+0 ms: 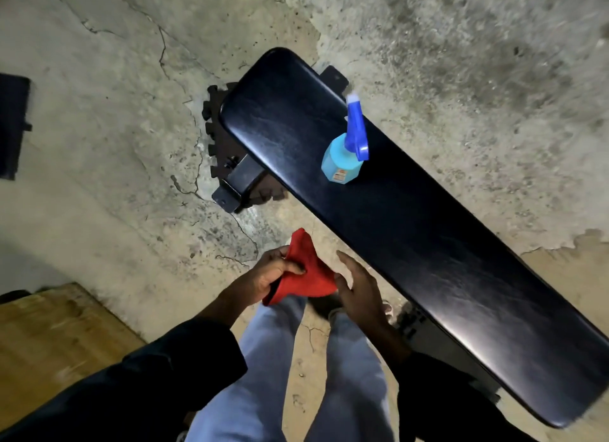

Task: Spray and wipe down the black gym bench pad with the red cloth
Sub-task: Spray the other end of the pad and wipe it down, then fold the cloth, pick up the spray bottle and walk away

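The long black bench pad (428, 237) runs diagonally from upper middle to lower right. A light-blue spray bottle (344, 159) with a darker blue trigger head stands upright on the pad near its far end. In front of my legs, my left hand (275, 272) grips the bunched red cloth (304, 273). My right hand (357, 285) is beside it with fingers spread, its thumb touching the cloth's right edge. Both hands hover left of the pad, apart from it.
Black bench feet and a notched foam mat (227, 178) sit on the cracked concrete floor under the pad's far end. A wooden board (56, 329) lies at lower left and a dark flat object (13, 125) at the left edge.
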